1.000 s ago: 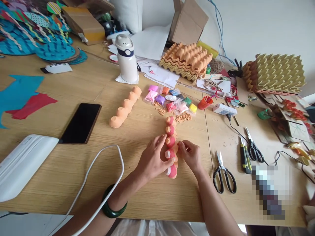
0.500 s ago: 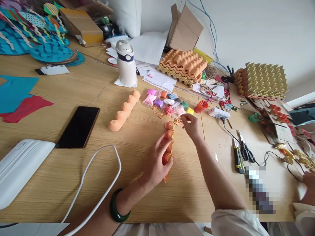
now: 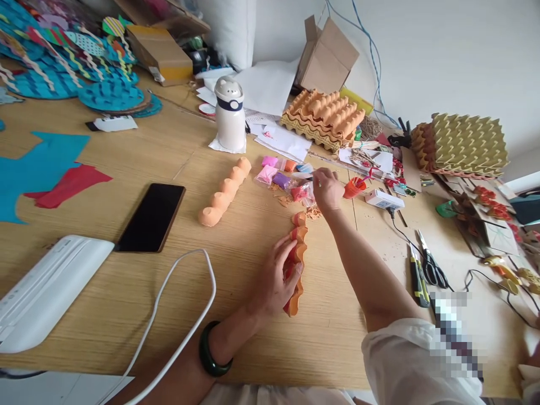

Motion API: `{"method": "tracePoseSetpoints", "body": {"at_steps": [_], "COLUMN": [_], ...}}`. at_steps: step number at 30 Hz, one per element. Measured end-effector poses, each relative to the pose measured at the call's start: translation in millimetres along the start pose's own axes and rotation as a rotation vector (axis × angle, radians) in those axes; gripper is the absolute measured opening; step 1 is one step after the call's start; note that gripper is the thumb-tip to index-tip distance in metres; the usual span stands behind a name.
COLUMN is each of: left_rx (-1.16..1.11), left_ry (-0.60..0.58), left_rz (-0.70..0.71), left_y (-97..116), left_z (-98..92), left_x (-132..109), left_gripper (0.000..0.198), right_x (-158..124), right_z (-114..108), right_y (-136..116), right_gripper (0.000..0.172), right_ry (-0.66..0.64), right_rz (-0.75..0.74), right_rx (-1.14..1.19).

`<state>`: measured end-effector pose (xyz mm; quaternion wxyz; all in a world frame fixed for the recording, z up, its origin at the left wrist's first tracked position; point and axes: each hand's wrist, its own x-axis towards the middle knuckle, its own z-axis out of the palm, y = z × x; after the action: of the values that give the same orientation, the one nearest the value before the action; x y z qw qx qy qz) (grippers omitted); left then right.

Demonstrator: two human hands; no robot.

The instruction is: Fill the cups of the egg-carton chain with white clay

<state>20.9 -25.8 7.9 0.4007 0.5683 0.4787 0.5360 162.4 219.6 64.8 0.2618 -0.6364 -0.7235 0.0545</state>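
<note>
On the table [image 3: 333, 315], our left hand [image 3: 274, 277] holds the egg-carton strip [image 3: 300, 253]: likely light, crushable, best gripped crosswise. We cannot tell what our right hand [image 3: 329, 190], by the packets [image 3: 282, 180], grips.

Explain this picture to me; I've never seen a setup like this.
There is no machine here: a camera worn on a person's head looks forward and down at their own bare hands. The left hand steadies a partly red egg-carton strip, tipped on its side on the wooden table. The right hand is stretched out to the coloured packets; whether it grips one is hard to tell. To the left lie a plain strip and a black phone; to the right, scissors. Stacked egg trays stand further back.
</note>
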Motion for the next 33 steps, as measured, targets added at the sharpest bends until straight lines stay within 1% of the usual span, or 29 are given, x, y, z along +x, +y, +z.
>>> {"method": "tracePoseSetpoints", "body": {"at_steps": [1, 2, 4, 5, 7, 9, 10, 11, 12, 13, 14, 17, 19, 21, 24, 27, 28, 30, 32, 33], "left_rx": [0.0, 0.0, -0.01, -0.015, -0.024, -0.042, -0.058, -0.078, -0.098, -0.112, -0.117, -0.098, -0.106, -0.132, -0.139, -0.178, -0.184, -0.168, -0.156, -0.169], "left_ry": [0.001, -0.001, -0.007, 0.002, 0.009, 0.013, 0.015, 0.018, 0.026, 0.04, 0.054, 0.076, 0.068, 0.073, 0.072, -0.039, -0.084, -0.144, -0.164, -0.168], "left_rz": [-0.009, -0.023, -0.062, -0.07, -0.081, -0.108, -0.126, -0.145, -0.159, -0.168, -0.169, -0.143, -0.117, -0.086, -0.013, 0.07, 0.083, 0.089, 0.084, 0.082], "left_y": [-1, -2, -4, -5, -6, -7, -8, -9, -10, -10, -11, -10, -6, -1, 10, 18, 19, 18, 16, 16], "left_z": [0.0, -0.3, -1.1, -1.5, -1.8, -1.1, -0.5, 0.1, 0.7, 1.1, 1.4, 0.5, -0.9, -2.9, -7.0, -12.4, -14.0, -16.2, -15.9, -14.7], "left_x": [0, 1, 2, 2, 2, 2, 2, 2, 1, 1, 0, -1, -1, -2, -1, 1, 2, 3, 5, 6], "left_gripper": [0.047, 0.046, 0.046, 0.045, 0.046, 0.047, 0.049, 0.05, 0.05, 0.051, 0.05, 0.045, 0.041, 0.039, 0.038, 0.039, 0.037, 0.034, 0.031, 0.031], "right_x": [0, -2, -15, -26, -59, -100, -122, -143, -162, -178, -191, -212, -215, -215, -212, -212, -213, -213, -213, -212], "right_z": [-3, -6, -12, -16, -23, -28, -30, -31, -31, -30, -30, -26, -23, -18, -9, 0, 2, 3, -1, -4], "right_y": [0, 0, 1, 0, -2, -7, -10, -14, -17, -20, -23, -28, -30, -31, -31, -31, -31, -29, -25, -21], "right_gripper": [0.029, 0.026, 0.021, 0.022, 0.025, 0.024, 0.021, 0.019, 0.019, 0.019, 0.018, 0.018, 0.02, 0.024, 0.024, 0.025, 0.025, 0.025, 0.024, 0.023], "right_ry": [0.065, 0.14, 0.24, 0.236, 0.198, 0.092, 0.025, -0.012, -0.027, -0.01, 0.037, 0.164, 0.182, 0.172, 0.136, 0.086, 0.106, 0.219, 0.356, 0.384], "right_rz": [0.032, 0.083, 0.227, 0.303, 0.472, 0.623, 0.669, 0.688, 0.692, 0.69, 0.694, 0.713, 0.737, 0.758, 0.759, 0.746, 0.745, 0.76, 0.789, 0.793], "right_rx": [0.091, 0.251, 0.671, 0.865, 1.133, 1.298, 1.355, 1.396, 1.419, 1.424, 1.412, 1.337, 1.337, 1.361, 1.367, 1.368, 1.362, 1.318, 1.254, 1.24]}}
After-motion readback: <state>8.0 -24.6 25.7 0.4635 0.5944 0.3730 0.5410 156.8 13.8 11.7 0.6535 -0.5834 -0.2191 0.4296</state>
